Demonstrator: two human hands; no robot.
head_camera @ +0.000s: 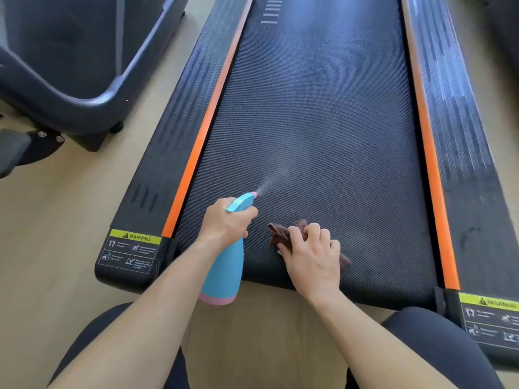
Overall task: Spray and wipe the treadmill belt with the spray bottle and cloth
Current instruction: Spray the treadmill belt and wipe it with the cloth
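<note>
Belt [323, 108]: dark, finely textured, running from the lower centre of the frame to the top edge.

Left hand [224, 226], lower centre-left: we note the fingers curled round the neck of the bottle [224, 273], gripping it under the blue spray head. The bottle is blue with a pink base. It is held tilted, clear of the belt, its base hanging over the floor [56, 220] just below the belt's near end. The pink nozzle [254, 194] points up and right in the frame. A thin cone of mist [273, 179] leaves the nozzle and spreads over the lower middle of the belt.

Right hand [311, 256], just right of the bottle: palm down, fingers bent over a brown cloth [283, 233], holding it bunched against the belt near its near end. We see cloth showing past the fingertips on the left and a corner showing at the right of the hand. Bottle and cloth are near each other but apart.

An orange strip [202, 136] borders the belt on the left and a second strip [432, 169] on the right. A black rail [168, 122] lies outside the left strip. A yellow warning label [134, 237] sits at the rail's lower end, and a second label [488, 301] at the lower right edge. The base of another machine [70, 80] fills the upper left. The person's knees [438, 346], in dark fabric, show along the bottom.
</note>
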